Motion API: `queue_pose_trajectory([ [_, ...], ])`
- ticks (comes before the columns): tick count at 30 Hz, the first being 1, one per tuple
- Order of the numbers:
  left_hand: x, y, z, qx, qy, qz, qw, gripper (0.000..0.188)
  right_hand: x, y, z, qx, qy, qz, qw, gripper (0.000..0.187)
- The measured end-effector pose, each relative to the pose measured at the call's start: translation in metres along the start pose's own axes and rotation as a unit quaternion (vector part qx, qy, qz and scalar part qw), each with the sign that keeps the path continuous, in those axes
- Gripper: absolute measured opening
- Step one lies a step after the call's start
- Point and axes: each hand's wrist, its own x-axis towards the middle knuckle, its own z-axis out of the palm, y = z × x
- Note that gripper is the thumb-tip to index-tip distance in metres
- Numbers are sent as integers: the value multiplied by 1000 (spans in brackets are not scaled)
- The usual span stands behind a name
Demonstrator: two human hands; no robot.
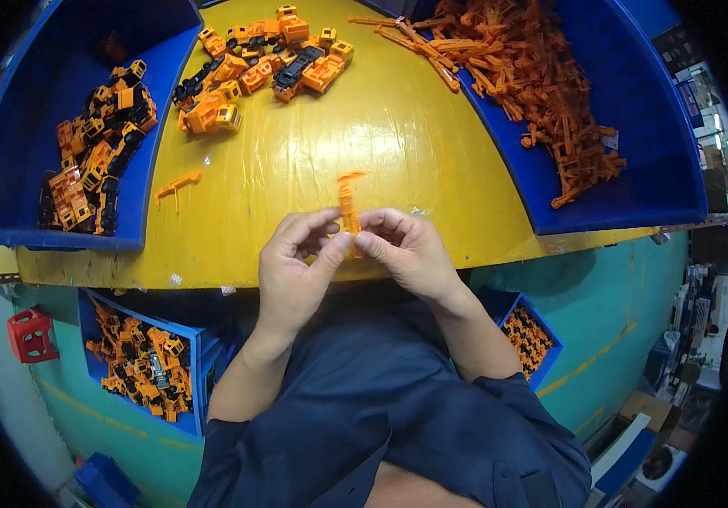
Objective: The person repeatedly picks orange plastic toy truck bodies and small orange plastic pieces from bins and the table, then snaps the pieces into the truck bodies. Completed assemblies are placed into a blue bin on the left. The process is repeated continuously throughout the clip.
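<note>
Between my two hands, above the near edge of the yellow table, stands a long orange plastic toy crane arm (347, 203). The thumb and fingers of my left hand (300, 250) pinch its lower part from the left. My right hand (406, 250) grips the same part from the right, thumbs almost meeting. The fingertips partly cover its lower end. A separate thin orange plastic piece (179, 185) lies on the table to the left. Farther off is a pile of orange and black toy trucks (254, 63).
A blue bin (8, 169) of toy trucks stands at left; another blue bin (660, 169) of orange crane parts stands at right. Below the table are a blue crate (199, 356) of toy trucks, a smaller crate (550, 356) of small orange-black parts, and a red stool (32, 335).
</note>
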Motion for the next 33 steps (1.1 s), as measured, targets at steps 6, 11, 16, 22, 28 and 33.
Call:
queue_pose_trajectory([
  [6, -3, -16, -16, -212, -52, -102, 971, 35, -7, -11, 8, -151, -25, 16, 988, 29],
  [11, 0, -22, -18, -176, -46, -89, 979, 32, -12, -16, 18, -306, -27, -95, 947, 33],
  [16, 1, -23, -17, -45, -33, -30, 998, 21, -13, -6, 16, -44, -6, 81, 996, 28],
  [22, -1, -19, -13, 59, -17, -15, 998, 14, -11, 1, 14, -99, -39, 114, 988, 31],
  [28, 3, -3, -9, 162, 16, 56, 985, 7, -14, 1, 14, -86, -47, 67, 993, 31],
  [33, 5, 13, -14, 214, -46, 80, 972, 9, -12, 10, 9, -35, 10, 13, 999, 35],
])
